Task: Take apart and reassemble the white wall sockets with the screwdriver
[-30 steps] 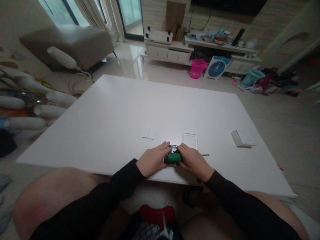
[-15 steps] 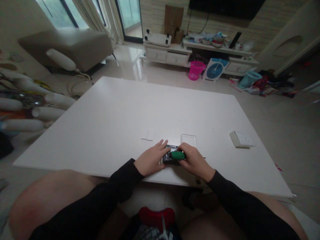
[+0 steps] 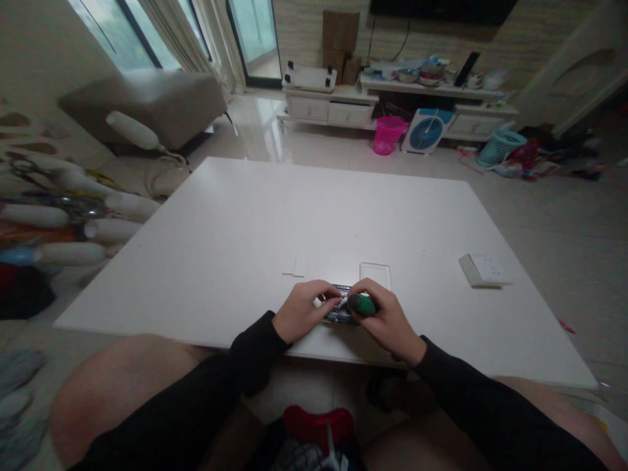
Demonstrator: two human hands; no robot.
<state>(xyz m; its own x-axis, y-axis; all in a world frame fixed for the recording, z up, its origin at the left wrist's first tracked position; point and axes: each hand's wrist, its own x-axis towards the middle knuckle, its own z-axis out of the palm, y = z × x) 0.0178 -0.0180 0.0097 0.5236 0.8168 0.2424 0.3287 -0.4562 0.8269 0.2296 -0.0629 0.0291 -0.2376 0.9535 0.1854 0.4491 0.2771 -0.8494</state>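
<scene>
A green handle (image 3: 366, 305) with a dark end (image 3: 353, 302) stands out against a black-and-white piece (image 3: 338, 318) on a plain white table (image 3: 245, 222), black sleeves (image 3: 262, 345) crossing its near edge. Beyond the table's far edge: a hot-pink basket (image 3: 388, 136), a blue-and-white fan (image 3: 426, 132) and a teal basket (image 3: 500, 150); below its near edge, a red object (image 3: 318, 424).

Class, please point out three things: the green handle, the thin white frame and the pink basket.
Green handle (image 3: 364, 305): head view, on its green side.
Thin white frame (image 3: 375, 265): head view, on its far rim.
Pink basket (image 3: 387, 137): head view, on its outer wall.
</scene>
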